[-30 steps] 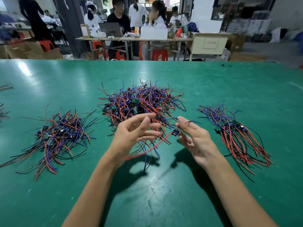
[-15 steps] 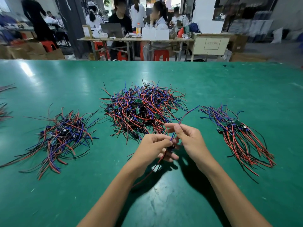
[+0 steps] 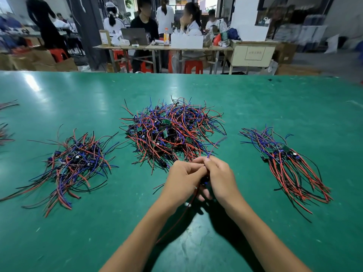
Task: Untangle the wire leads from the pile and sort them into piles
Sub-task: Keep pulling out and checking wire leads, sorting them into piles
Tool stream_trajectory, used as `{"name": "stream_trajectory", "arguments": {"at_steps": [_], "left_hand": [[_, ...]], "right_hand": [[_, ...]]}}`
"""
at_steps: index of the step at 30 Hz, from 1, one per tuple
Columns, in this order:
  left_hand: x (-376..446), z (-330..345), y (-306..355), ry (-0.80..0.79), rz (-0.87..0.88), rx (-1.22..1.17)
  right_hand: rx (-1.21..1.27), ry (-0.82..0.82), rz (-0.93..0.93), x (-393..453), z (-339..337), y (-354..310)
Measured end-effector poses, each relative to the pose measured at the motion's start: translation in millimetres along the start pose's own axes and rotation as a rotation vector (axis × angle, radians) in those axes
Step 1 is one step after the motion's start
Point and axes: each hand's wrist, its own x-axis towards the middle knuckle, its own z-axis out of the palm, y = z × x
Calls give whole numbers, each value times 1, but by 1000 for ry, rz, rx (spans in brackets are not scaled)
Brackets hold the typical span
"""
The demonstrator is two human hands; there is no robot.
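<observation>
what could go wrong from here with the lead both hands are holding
1. Both hands, the left hand and right hand, grip the wire lead right at the near edge of the middle tangled pile; its blue end could snag there and drag others along.
2. Its red tail trails loose between the forearms and might catch.
3. The right pile lies combed; a careless drop could muddle it.

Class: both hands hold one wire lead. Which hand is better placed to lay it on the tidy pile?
Probably the right hand: the tidy pile lies on its side; the left hand would cross over.
</observation>
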Motion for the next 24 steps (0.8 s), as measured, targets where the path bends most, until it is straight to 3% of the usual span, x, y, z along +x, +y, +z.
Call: {"name": "stream_trajectory", "arguments": {"at_steps": [6, 11, 13, 16, 18, 21, 24], "left_hand": [[-1, -11, 8, -203, -27, 57], [-5, -14, 13, -330, -82, -7], [-9, -16, 15, -413, -100, 7], [-17, -20, 15, -614, -121, 51], [-19, -19, 15, -571, -82, 18], [-13, -20, 17, -369, -21, -50], [-8, -23, 16, -214, -22, -118]], "right_hand": [[-55, 134, 23, 4, 3, 1], [119, 222, 44, 16, -18, -9], [223, 252, 66, 23, -31, -11], [627, 304, 156, 35, -66, -9], [793, 295, 176, 39, -93, -3], [898, 248, 133, 38, -115, 8], [816, 163, 87, 39, -105, 5]]}}
